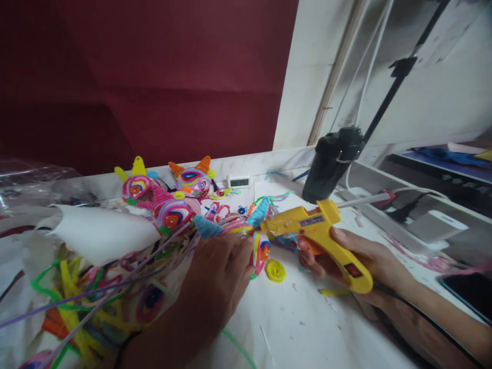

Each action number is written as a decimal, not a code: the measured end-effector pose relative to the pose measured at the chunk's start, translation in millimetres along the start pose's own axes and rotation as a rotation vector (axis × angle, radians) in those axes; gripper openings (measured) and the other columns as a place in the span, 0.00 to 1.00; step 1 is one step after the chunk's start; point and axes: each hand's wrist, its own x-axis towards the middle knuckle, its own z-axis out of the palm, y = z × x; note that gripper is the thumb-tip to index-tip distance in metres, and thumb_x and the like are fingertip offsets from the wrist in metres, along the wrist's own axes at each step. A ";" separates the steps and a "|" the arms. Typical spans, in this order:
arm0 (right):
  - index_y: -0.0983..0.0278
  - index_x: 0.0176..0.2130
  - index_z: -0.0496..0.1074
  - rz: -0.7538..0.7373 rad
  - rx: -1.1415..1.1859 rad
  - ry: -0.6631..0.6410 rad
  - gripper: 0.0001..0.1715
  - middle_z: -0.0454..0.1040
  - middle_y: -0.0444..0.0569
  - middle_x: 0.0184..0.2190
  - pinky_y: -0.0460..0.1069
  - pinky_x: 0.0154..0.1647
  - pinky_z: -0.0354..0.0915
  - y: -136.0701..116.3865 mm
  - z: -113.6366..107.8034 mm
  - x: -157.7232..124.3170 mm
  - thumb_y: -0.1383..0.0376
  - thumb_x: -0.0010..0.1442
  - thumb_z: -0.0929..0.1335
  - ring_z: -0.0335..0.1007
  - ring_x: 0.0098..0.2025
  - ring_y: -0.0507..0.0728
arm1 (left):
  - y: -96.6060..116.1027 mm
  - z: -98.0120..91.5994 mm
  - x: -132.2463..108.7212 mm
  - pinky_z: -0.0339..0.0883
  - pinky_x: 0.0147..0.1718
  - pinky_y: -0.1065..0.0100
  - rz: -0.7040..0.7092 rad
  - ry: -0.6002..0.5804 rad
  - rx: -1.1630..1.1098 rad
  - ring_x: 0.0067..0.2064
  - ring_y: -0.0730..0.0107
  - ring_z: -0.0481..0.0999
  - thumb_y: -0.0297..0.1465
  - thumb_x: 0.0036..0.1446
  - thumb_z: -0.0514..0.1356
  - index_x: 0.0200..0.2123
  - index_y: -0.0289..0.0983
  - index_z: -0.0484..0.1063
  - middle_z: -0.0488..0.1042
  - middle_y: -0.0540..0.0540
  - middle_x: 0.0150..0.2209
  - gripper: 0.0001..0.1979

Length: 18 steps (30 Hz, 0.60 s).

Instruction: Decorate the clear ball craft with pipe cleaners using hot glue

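My right hand (pixel 346 256) is wrapped around a yellow hot glue gun (pixel 315 225), a glue stick (pixel 365 199) poking out of its back end. Its nozzle points left and meets a colourful pipe-cleaner animal face (pixel 262 251) with blue ears (pixel 259 211). Fingers bent, my left hand (pixel 219 271) grips that face from the near side and hides much of it. On the table just below the nozzle lies a coiled yellow pipe-cleaner disc (pixel 275 271). Two similar faces, one with yellow ears (pixel 138 166) and one with orange ears (pixel 192 179), sit behind to the left.
Loose pipe cleaners (pixel 77 292) and a white paper sheet (pixel 103 233) cover the left side. A small digital display (pixel 239 182) stands by the wall. To the right are a black cylinder (pixel 332 164), a tray with a white adapter (pixel 438 228) and a phone (pixel 469 294). The gun's cord trails along my right forearm.
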 end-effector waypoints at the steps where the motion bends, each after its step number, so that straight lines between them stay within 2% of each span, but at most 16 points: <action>1: 0.65 0.35 0.80 0.019 0.023 0.008 0.20 0.75 0.51 0.31 0.46 0.31 0.66 0.0 -0.5 -0.3 0.51 0.52 0.73 0.68 0.27 0.53 | 0.0 -0.1 0.1 0.66 0.39 0.63 0.003 -0.005 -0.004 0.39 0.64 0.72 0.30 0.64 0.54 0.51 0.35 0.66 0.72 0.43 0.41 0.13; 5: 0.65 0.35 0.79 0.073 0.078 -0.001 0.20 0.75 0.51 0.30 0.47 0.33 0.67 -0.7 -2.3 -1.2 0.51 0.51 0.74 0.67 0.27 0.53 | -0.1 -1.1 0.7 0.66 0.40 0.62 0.007 -0.025 -0.019 0.41 0.63 0.72 0.30 0.64 0.55 0.52 0.34 0.65 0.72 0.42 0.42 0.14; 12: 0.63 0.34 0.80 0.119 0.119 0.124 0.18 0.75 0.50 0.29 0.47 0.35 0.69 -5.1 4.0 -4.1 0.53 0.49 0.75 0.65 0.25 0.53 | 0.5 -7.5 2.6 0.68 0.38 0.61 0.003 -0.081 -0.029 0.40 0.62 0.72 0.28 0.63 0.56 0.50 0.34 0.66 0.72 0.42 0.42 0.13; 18: 0.64 0.34 0.80 0.129 0.117 0.098 0.19 0.75 0.50 0.29 0.46 0.34 0.68 -5.4 3.7 -3.8 0.52 0.49 0.75 0.65 0.25 0.52 | 0.9 -7.8 3.0 0.68 0.39 0.62 -0.004 -0.095 -0.023 0.40 0.63 0.72 0.28 0.63 0.54 0.49 0.35 0.67 0.72 0.41 0.42 0.12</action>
